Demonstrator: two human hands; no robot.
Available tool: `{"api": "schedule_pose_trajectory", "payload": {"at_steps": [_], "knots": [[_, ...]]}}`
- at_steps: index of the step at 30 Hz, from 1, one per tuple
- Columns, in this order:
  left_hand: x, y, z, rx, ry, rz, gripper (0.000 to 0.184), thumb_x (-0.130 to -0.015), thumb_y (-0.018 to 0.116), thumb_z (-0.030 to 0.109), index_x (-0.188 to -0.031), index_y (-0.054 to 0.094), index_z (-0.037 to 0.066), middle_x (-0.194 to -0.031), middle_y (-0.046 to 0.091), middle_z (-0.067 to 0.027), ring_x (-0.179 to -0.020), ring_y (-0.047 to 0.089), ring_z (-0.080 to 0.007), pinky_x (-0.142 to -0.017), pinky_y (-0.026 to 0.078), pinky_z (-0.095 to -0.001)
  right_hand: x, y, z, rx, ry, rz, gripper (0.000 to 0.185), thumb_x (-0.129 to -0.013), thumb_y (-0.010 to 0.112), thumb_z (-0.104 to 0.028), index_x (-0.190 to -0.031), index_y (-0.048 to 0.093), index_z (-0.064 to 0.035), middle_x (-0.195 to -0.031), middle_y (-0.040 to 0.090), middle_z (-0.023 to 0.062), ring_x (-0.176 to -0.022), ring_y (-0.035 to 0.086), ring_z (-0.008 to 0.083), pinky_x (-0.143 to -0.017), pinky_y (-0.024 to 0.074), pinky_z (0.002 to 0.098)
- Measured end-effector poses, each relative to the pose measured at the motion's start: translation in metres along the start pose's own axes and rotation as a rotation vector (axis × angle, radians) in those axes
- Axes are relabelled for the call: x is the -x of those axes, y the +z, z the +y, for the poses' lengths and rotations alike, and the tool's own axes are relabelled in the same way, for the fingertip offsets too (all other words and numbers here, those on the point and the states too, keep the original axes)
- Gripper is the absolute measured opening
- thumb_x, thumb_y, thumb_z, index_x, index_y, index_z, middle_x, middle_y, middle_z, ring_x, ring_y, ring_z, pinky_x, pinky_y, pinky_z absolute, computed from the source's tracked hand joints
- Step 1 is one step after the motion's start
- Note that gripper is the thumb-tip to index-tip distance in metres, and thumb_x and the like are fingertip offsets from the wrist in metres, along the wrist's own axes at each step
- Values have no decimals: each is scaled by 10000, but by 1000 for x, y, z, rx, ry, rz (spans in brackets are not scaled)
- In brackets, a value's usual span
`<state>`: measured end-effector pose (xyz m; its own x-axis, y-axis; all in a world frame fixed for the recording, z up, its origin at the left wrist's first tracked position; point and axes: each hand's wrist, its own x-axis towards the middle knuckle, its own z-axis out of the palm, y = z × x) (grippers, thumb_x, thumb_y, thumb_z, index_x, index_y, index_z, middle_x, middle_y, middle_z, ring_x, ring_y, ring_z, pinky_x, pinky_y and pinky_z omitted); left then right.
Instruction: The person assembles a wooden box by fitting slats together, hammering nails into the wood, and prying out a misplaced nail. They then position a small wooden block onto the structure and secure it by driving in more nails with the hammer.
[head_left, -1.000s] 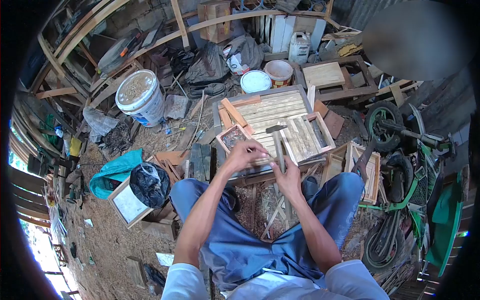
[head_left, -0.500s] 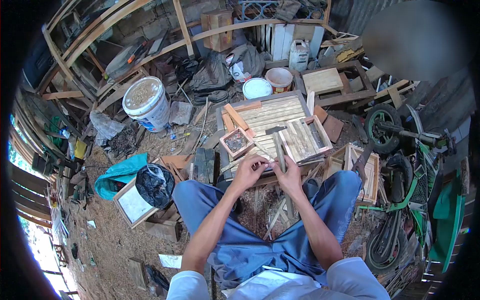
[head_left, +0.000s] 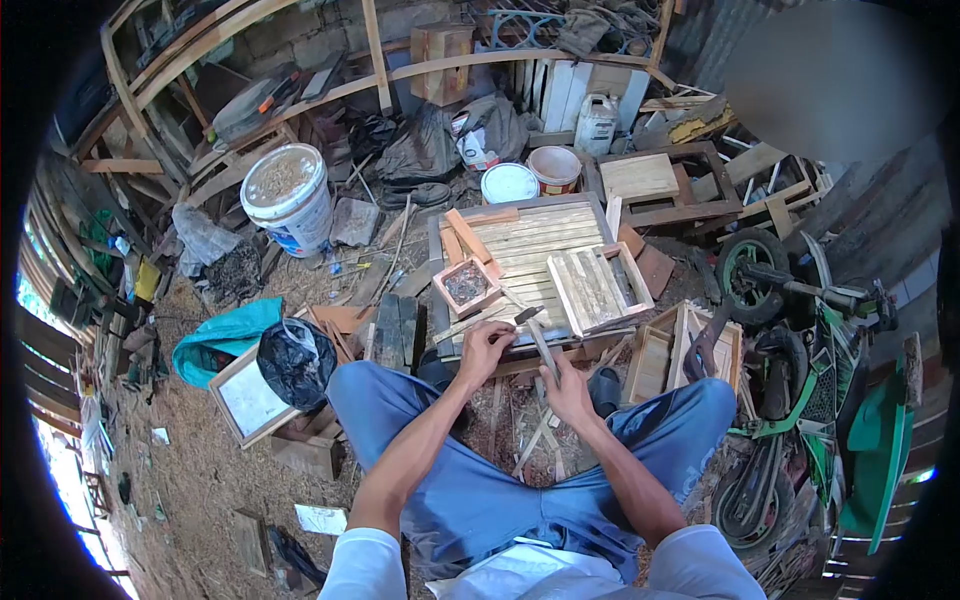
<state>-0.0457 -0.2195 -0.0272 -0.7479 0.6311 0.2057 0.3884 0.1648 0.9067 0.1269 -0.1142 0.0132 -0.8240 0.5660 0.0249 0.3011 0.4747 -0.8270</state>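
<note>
My right hand (head_left: 567,392) is wrapped round the wooden handle of a hammer (head_left: 543,350), whose dark head points forward and left over the near edge of the slatted wooden panel (head_left: 545,222). Just left of the hammer head, my left hand (head_left: 484,352) is closed in a pinch at that same edge; whatever lies between its fingertips is too small to make out. Beyond my left hand, a small square wooden box (head_left: 467,287) of dark little pieces sits on the panel. To its right rests a wooden frame with slats (head_left: 590,290).
Loose wood strips (head_left: 470,235) lie on the panel. Past it stand paint buckets (head_left: 510,183) and a large white bucket (head_left: 288,200). A black plastic bag (head_left: 297,362) is at my left. To the right are wooden frames (head_left: 655,350) and a green motorbike (head_left: 815,375).
The hammer has tilted, its head coming down and left, nearer my left hand. My right hand has moved back toward me, and my left hand slightly down and left. The view has shifted a little.
</note>
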Motion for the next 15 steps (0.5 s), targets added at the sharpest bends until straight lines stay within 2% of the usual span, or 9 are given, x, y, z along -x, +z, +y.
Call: {"api": "schedule_pose_trajectory", "payload": {"at_steps": [1,4,7,15], "knots": [[3,1,1,-40,-12,6,121,-797,725,91,-892,732,17,-891,702,-108,-855,665,-242,-792,509,-347,2,-1,0,7,-11,-9,235,-954,558,-176,-1105,553,3,-883,636,294,-889,608,501,-740,477,530],[2,9,-10,-68,85,56,95,-792,730,147,-856,743,78,-886,700,-58,-938,611,-240,-881,418,-391,3,-4,-8,21,-24,-25,222,-961,543,-169,-1102,539,2,-888,633,307,-891,601,510,-743,472,540],[1,14,-12,-172,89,62,87,-781,741,182,-818,746,103,-915,685,-16,-998,572,-230,-897,368,-383,2,-10,-17,75,21,-51,229,-969,524,-174,-1122,518,-4,-897,631,318,-894,592,522,-747,467,555],[4,14,-9,-192,106,85,88,-773,744,189,-816,751,113,-898,671,-9,-956,559,-226,-879,372,-383,5,-22,-36,204,62,-78,233,-992,476,-211,-1122,470,-18,-885,629,332,-881,588,538,-757,458,603]]}}
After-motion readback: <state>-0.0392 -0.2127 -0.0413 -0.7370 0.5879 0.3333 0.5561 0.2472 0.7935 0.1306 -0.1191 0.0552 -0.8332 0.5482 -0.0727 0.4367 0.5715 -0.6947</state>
